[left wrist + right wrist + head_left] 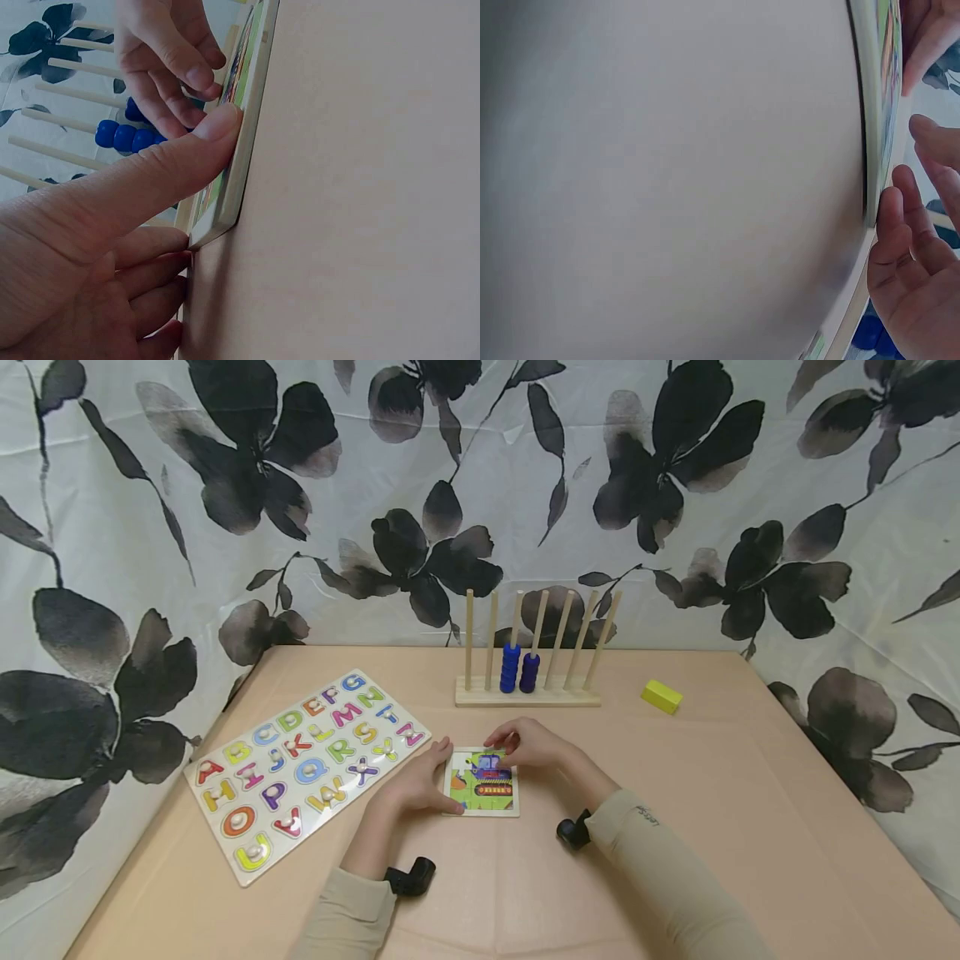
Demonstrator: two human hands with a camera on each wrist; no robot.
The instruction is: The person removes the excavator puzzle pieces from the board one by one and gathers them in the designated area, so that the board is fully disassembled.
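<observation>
A small square picture puzzle [491, 793] in a pale wooden frame lies flat near the middle of the table, showing a blue and red vehicle on green. My left hand [412, 787] holds its left side: the thumb rests at the lower left corner, and the fingers lie along the edge, as the left wrist view [112, 217] shows. Over the upper right corner hovers my right hand [543, 747], loosely bent. Its thumb and fingers stand apart with nothing seen between them in the right wrist view, fingertips [889, 199] right by the frame.
Left of the puzzle lies an alphabet board [300, 831] with colourful knobbed letters. Behind stands a wooden peg rack [480, 693] carrying blue beads [509, 670] on two pegs. A yellow block [662, 697] sits at the back right. Floral cloth [525, 468] hangs behind the table.
</observation>
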